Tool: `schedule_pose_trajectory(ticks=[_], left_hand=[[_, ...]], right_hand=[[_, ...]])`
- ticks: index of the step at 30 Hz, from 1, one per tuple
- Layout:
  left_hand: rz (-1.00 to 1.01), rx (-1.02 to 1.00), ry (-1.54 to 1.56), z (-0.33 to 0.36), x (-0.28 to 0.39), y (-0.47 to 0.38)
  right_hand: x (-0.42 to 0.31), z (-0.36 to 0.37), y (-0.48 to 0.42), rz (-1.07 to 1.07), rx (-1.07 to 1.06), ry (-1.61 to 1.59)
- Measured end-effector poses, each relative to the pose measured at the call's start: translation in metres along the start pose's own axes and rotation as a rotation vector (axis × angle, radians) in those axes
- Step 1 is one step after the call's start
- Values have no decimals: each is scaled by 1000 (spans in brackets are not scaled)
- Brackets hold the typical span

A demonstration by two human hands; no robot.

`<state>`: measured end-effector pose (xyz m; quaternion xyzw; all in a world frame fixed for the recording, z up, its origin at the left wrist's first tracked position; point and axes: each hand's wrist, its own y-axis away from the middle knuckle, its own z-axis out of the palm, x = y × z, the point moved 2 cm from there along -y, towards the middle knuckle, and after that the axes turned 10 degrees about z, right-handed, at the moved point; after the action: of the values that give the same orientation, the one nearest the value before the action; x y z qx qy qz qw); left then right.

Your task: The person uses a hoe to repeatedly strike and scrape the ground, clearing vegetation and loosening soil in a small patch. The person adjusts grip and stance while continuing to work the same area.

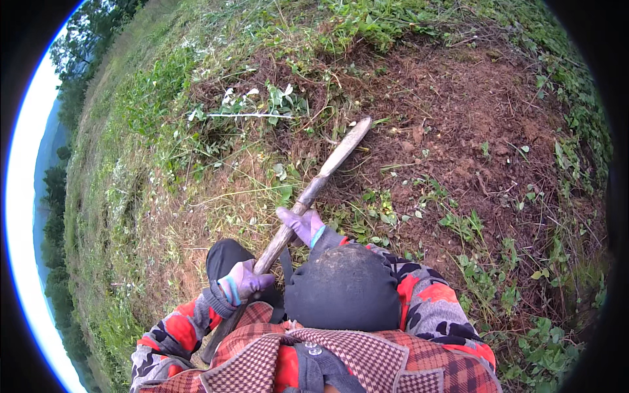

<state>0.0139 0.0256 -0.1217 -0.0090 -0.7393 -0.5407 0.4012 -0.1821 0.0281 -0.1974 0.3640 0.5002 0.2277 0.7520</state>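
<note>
A long, weathered wooden pole (314, 185) slants from beside my body towards the bare soil ahead. Its far end is paler and rounded, lying over soil and cut stems. My left hand (243, 282), in a light purple glove, grips the lower part near my left knee (227, 258). Higher up, my right hand (303, 225), gloved alike, is wrapped around the pole's middle, just beyond my dark-trousered right knee (344, 290). The pole's near end passes under my left wrist, beside my plaid apron or jacket (245, 349).
Reddish-brown soil (471, 113) with uprooted weeds spreads ahead and to the right. A pale thin stem (250, 115) lies among leafy weeds ahead. Green vines (550, 349) grow at the right, and a grassy slope (108, 196) falls away leftward towards trees (54, 211).
</note>
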Motion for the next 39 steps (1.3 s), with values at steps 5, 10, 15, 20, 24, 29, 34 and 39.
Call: schedule_pose_trajectory(ticks=[5, 10, 15, 20, 24, 29, 34, 39], left_hand=[[56, 75, 1, 26, 2, 26], [335, 91, 43, 25, 19, 7], [511, -197, -32, 42, 151, -51], [447, -155, 14, 48, 164, -75], [90, -57, 58, 37, 57, -46], [-7, -24, 288, 16, -33, 49], [-8, 124, -62, 26, -7, 88], [314, 75, -111, 17, -25, 46]], right_hand=[[-8, -17, 17, 47, -627, -183], [-35, -42, 27, -288, -629, -38], [-150, -99, 87, -806, -138, -127], [-141, -117, 33, -716, -13, -245], [0, -68, -40, -39, -285, -35], [31, -6, 1, 96, -534, -9], [33, 6, 10, 86, -864, -101], [-18, -26, 44, -379, -946, 95]])
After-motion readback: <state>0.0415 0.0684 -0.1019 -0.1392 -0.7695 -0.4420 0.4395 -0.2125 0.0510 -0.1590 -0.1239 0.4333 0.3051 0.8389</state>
